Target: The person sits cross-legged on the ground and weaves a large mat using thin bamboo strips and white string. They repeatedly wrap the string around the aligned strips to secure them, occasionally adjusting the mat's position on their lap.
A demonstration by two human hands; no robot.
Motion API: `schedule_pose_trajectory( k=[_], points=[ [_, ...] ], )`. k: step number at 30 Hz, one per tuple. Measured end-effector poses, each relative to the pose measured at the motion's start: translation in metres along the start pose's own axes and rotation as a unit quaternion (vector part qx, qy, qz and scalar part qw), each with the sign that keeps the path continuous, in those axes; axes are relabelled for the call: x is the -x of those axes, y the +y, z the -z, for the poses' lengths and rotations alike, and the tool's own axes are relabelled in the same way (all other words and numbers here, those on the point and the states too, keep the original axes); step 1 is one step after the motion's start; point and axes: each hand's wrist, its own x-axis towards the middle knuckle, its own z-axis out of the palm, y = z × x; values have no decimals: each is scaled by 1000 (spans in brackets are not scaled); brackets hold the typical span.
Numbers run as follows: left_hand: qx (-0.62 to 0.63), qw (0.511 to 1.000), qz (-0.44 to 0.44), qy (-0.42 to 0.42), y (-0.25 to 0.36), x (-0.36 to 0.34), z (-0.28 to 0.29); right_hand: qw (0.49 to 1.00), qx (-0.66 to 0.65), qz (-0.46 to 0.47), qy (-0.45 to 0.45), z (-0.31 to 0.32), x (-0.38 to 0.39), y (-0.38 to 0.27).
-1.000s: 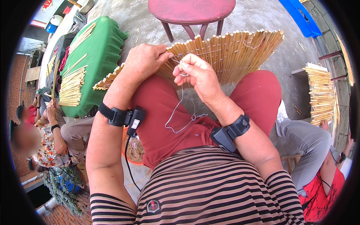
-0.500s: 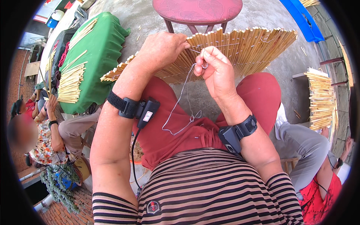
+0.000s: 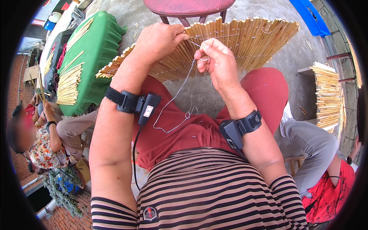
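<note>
A fan-shaped mat of thin tan sticks (image 3: 249, 46), bound by rows of pale thread, spreads beyond my knees. My left hand (image 3: 159, 41) is closed at its far edge, thumb and fingers pinching beside the stick tops. What exactly lies between those fingertips is partly hidden; they could be on a stick or on the string. Grey-white string (image 3: 168, 129) loops down over my red trousers, with a small tangle in it. Its upper part passes through my right hand (image 3: 221, 63), whose thumb and forefinger pinch it just in front of the mat. A taut length runs between the two hands.
A dark red stool (image 3: 191, 5) stands beyond the mat. On the left, loose sticks (image 3: 69, 86) lie on a green cloth (image 3: 103, 50), near a seated person handling long strips. Another stick bundle (image 3: 329, 96) rests at right, above a co-worker's grey-trousered leg (image 3: 308, 143).
The whole view has shifted slightly, so the mat and both hands sit a little higher and further left. Both hands keep their pinches; the string's loop has swung left a little.
</note>
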Motion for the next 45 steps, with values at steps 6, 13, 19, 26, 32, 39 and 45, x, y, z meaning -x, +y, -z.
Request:
schedule_pose_trajectory(
  k=[6,13,19,26,32,39,45],
  points=[
    [50,998,27,-36,-11,7,27,836,435,308,132,18,1,-20],
    [54,995,54,63,-5,24,3,907,362,186,111,5,17,-14],
    [10,994,94,57,9,22,-1,875,447,162,92,-11,15,1],
    [-8,993,114,42,9,13,-3,907,377,160,95,-2,5,12],
    [-50,990,108,80,9,9,-9,913,368,148,96,-2,-2,19],
    [-45,989,104,99,8,8,-14,886,433,144,78,-14,2,12],
    [-33,988,101,109,8,9,-15,886,428,162,80,-13,-4,17]
  ],
)
